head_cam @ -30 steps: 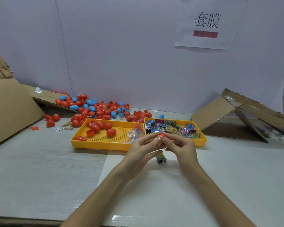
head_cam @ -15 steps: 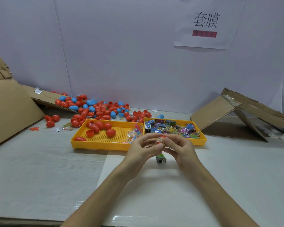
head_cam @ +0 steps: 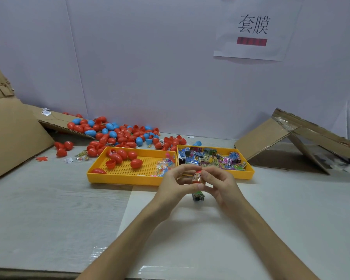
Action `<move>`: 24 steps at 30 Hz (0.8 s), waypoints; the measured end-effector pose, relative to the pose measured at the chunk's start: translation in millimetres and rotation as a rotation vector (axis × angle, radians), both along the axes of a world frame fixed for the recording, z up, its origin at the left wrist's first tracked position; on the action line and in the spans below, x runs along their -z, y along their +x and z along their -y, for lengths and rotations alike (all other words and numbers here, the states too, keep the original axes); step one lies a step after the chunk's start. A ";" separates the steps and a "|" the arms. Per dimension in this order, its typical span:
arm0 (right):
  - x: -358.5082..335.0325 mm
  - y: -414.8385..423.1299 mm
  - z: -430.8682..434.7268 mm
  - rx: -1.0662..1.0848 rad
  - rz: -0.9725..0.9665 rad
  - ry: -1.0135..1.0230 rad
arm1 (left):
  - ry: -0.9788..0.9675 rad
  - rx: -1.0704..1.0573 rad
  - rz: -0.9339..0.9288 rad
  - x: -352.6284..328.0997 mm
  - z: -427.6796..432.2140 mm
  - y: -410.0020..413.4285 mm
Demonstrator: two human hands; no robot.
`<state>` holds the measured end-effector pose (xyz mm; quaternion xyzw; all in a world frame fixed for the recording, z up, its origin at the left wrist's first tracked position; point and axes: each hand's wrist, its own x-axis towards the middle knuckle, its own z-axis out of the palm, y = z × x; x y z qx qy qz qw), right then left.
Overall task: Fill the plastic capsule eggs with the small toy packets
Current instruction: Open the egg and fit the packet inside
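Your left hand (head_cam: 174, 183) and right hand (head_cam: 220, 185) meet above the middle of the tabletop (head_cam: 49, 209), fingers curled, fingertips pinching one red egg (head_cam: 198, 172) between them. A printed packet (head_cam: 197, 178) sits pressed against the egg under your fingers; how far it is inside cannot be told. Both hands are off the surface.

Right below them a loose packet (head_cam: 198, 196) lies on a white sheet (head_cam: 190, 235) that runs to the near edge.

Just beyond your hands, two yellow trays stand side by side, touching. The left tray (head_cam: 127, 177) holds a few red eggs and egg halves (head_cam: 127, 156) at its left end and clear bags (head_cam: 163, 166) at its right end. The right tray (head_cam: 250, 172) is heaped with coloured packets (head_cam: 210, 158).

Along the far edge, left of middle, a pile (head_cam: 117, 134) of red and blue eggs spills off a cardboard flap (head_cam: 55, 121). More cardboard (head_cam: 12, 136) leans at the left edge, and a folded piece (head_cam: 271, 134) stands near the far right corner. A paper sign (head_cam: 253, 29) hangs on the wall behind.
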<state>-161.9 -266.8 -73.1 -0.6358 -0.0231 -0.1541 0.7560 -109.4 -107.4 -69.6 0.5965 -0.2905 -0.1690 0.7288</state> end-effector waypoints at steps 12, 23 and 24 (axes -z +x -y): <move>1.2 2.6 1.9 0.001 -0.046 0.083 | 0.069 -0.059 0.144 1.4 3.0 -1.9; 0.6 -2.4 -0.3 0.223 0.114 -0.228 | 0.122 -0.240 0.221 7.9 3.9 6.6; -0.1 -2.9 -1.5 0.230 0.125 -0.235 | 0.125 -0.240 0.221 8.4 3.8 7.4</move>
